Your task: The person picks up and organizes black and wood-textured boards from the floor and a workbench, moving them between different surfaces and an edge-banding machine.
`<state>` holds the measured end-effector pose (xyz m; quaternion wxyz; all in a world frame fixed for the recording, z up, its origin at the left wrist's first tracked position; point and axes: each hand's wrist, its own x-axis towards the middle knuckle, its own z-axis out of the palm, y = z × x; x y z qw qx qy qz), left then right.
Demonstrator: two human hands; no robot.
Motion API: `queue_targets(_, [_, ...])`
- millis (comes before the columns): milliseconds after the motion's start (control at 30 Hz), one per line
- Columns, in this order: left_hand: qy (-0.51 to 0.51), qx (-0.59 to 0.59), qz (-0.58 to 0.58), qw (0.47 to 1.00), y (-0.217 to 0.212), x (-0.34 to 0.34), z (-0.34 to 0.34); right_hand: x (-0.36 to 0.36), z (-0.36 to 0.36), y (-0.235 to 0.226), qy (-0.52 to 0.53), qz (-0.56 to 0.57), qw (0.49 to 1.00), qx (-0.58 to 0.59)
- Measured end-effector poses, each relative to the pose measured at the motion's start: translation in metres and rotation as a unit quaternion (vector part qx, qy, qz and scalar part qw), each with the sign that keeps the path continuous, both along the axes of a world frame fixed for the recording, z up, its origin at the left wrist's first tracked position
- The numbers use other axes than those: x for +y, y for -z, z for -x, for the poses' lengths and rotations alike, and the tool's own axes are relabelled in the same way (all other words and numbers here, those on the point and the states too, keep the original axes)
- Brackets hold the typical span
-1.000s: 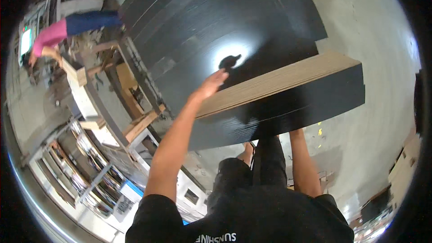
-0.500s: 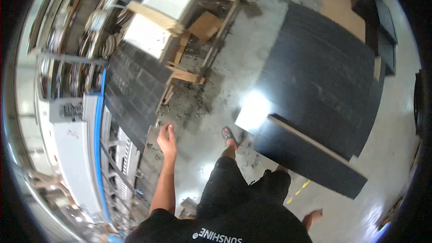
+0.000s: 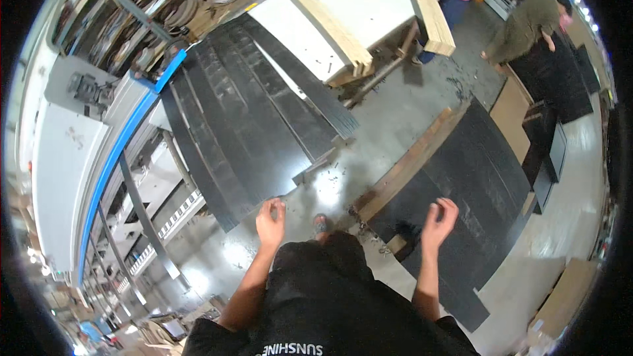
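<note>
Left hand (image 3: pixel 269 225), right hand (image 3: pixel 436 227): lower middle, empty, grip loosely curled | near black boards (image 3: pixel 488 178) | step: hands free; lifting needs wider grip

I have panel strips (image 3: pixel 227 118) lying side by side ahead on my left, a worktable (image 3: pixel 377 6) beyond them with a wooden beam (image 3: pixel 323 21) on it, and a shelving rack (image 3: pixel 125 1) behind. Right of the floor aisle (image 3: pixel 389 111), my feed puts a panel stack (image 3: pixel 478 181).
</note>
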<state>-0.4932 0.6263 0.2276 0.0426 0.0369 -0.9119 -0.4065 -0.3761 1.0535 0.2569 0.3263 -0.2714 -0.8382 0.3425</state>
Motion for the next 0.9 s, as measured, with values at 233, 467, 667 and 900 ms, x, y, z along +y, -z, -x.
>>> queue_targets(233, [-0.084, -0.036, -0.033, 0.995, -0.011, -0.024, 0.048, -0.075, 0.211, -0.005, -0.222, -0.018, 0.975, -0.026])
queue_targets(467, [-0.187, -0.070, 0.071, 0.977, 0.014, -0.003, 0.146, -0.093, 0.400, 0.085, -0.286, -0.037, 0.934, -0.214])
queue_targets(667, [-0.207, -0.150, 0.269, 0.929, 0.044, 0.087, 0.265, -0.092, 0.507, 0.177, -0.391, 0.249, 0.780, -0.421])
queue_targets(900, [-0.152, -0.117, 0.292, 0.937, 0.042, 0.128, 0.294, -0.100, 0.519, 0.164, -0.383, 0.393, 0.692, -0.469])
